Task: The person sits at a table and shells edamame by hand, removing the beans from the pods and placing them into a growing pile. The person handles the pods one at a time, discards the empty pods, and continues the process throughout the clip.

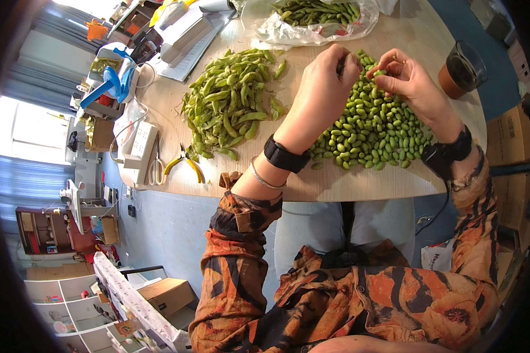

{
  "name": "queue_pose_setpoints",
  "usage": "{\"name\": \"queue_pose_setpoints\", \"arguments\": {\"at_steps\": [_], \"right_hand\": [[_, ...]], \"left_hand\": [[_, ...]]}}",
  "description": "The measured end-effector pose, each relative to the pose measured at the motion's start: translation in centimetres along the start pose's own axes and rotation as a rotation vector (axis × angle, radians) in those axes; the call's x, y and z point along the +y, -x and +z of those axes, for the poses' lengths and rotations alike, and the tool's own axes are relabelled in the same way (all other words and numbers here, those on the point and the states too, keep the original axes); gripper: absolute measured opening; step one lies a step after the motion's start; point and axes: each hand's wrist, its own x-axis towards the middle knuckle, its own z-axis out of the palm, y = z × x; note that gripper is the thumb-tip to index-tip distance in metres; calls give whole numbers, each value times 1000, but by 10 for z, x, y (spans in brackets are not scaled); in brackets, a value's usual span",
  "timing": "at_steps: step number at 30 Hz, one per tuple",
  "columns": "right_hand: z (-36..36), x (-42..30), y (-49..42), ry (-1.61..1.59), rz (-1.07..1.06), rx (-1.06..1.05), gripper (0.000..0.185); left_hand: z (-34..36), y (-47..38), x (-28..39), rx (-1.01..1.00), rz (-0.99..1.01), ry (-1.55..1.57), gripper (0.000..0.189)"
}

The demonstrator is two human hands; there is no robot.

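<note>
My left hand (331, 73) is curled above the far left edge of a heap of shelled green beans (362, 132). A dark patch shows between its fingers; whether it holds anything, I cannot tell. To its right, my right hand (408, 81) pinches a green bean (380, 73) between thumb and finger, over the far right of the heap. Left of my left hand lies a pile of green bean pods (229, 97), many of them flattened. Beyond both hands, a clear plastic bag (258, 22) holds darker green pods (318, 12).
Yellow-handled pliers (185, 164), scissors (157, 165) and a white power strip (143, 143) lie at the table's left. Behind them are papers (187, 37) and a blue plastic device (110, 84). A brown-based cup (459, 73) stands near the right edge. My legs are under the near edge.
</note>
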Motion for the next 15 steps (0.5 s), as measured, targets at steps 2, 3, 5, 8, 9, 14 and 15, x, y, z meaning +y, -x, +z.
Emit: {"name": "queue_pose_setpoints", "arguments": {"at_steps": [2,3,5,8,9,14,15], "right_hand": [[-1,0,1,-100,25,4,23],[-1,0,1,-159,28,6,23],[-3,-1,1,-291,34,-2,26],[-7,-3,1,-475,42,-15,30],[-7,-4,2,-513,45,-10,30],[-5,-9,4,-639,128,27,26],[-4,-11,3,-671,145,-5,26]], "left_hand": [[-2,-1,3,-31,-105,163,29],[-3,-2,5,-45,-157,244,31],[-7,-2,7,-63,-279,464,31],[-10,-2,9,-103,-441,842,28],[-10,-1,9,-100,-471,890,28],[-7,-3,11,-86,-626,1101,29],[-6,-3,12,-65,-637,1118,29]]}}
